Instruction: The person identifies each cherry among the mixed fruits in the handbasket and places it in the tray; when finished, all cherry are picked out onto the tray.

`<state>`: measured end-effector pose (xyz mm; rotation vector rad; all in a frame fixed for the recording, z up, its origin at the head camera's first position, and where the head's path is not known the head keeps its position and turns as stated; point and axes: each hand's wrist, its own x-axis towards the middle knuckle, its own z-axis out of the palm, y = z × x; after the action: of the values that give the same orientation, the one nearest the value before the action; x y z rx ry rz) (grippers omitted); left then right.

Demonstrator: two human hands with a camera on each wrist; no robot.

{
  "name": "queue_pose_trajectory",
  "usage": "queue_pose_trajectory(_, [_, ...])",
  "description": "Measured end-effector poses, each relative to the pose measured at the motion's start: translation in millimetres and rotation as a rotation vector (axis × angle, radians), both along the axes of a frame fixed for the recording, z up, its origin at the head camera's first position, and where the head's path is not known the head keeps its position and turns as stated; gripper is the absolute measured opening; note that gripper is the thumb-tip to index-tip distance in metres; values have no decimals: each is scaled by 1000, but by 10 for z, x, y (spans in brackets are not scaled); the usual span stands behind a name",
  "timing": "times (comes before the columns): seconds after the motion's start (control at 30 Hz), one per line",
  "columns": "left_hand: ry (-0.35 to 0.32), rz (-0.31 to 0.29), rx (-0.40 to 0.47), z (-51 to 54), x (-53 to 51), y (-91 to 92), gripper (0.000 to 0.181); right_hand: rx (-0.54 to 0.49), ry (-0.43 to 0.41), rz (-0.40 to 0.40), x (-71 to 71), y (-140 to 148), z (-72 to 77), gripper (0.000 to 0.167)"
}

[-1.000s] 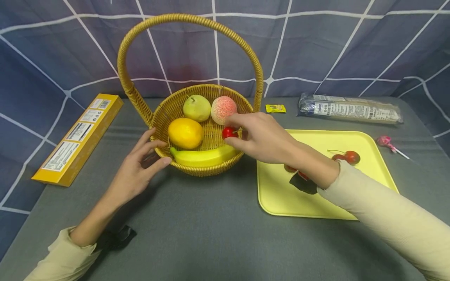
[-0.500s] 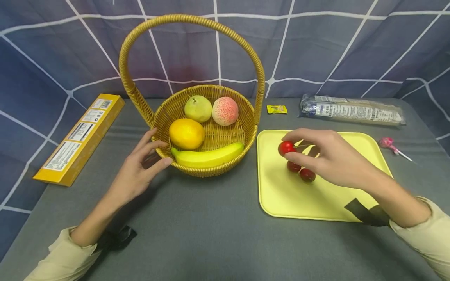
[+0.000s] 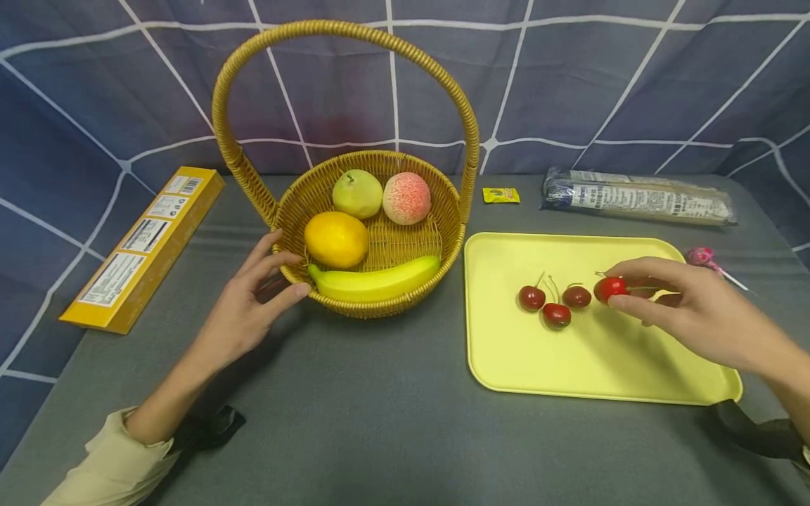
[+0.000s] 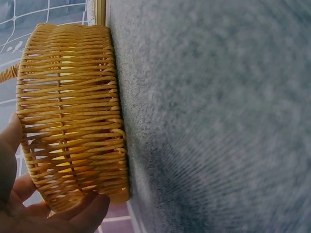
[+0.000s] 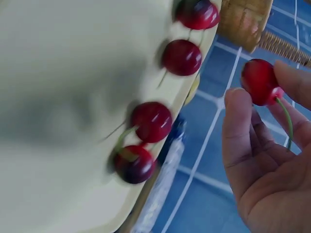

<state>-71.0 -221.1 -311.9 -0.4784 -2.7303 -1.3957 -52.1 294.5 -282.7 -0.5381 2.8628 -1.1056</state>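
Note:
My left hand (image 3: pixel 245 309) holds the wicker basket (image 3: pixel 373 308) at its left front side, thumb on the front rim. In the left wrist view its fingers (image 4: pixel 90 213) lie against the woven wall. Inside the basket are a green pear (image 3: pixel 357 194), a peach (image 3: pixel 406 199), a yellow mango-like fruit (image 3: pixel 336 239) and a banana (image 3: pixel 377 279). Low over the yellow tray (image 3: pixel 506 358), my right hand (image 3: pixel 705 309) pinches a red cherry (image 5: pixel 260 81) between thumb and fingertips, its green stem trailing toward the palm. Several other cherries (image 3: pixel 557 315) lie on the tray.
Left of the basket lies a long orange box (image 3: pixel 142 249). Behind the tray are a small yellow packet (image 3: pixel 500 195) and a plastic-wrapped package (image 3: pixel 639 197). A pink lollipop (image 3: pixel 701 257) lies by the tray's right edge. The tall basket handle (image 3: pixel 344 28) arches upward.
My right hand has travelled right from the basket across the tray with the cherry still pinched, uncovering other cherries. My left hand stays at the basket.

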Motion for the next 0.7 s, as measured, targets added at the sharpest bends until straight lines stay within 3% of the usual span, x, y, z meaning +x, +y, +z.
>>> queue_pose_trajectory(0.27, [7,-6,0,9,0,-2,36,223,-24,-28,-11,315,-194,32])
queue_pose_trajectory(0.7, [-2,-13,-6,3,-6,-23,39,334,-14,-36,-75,441,-307,27])
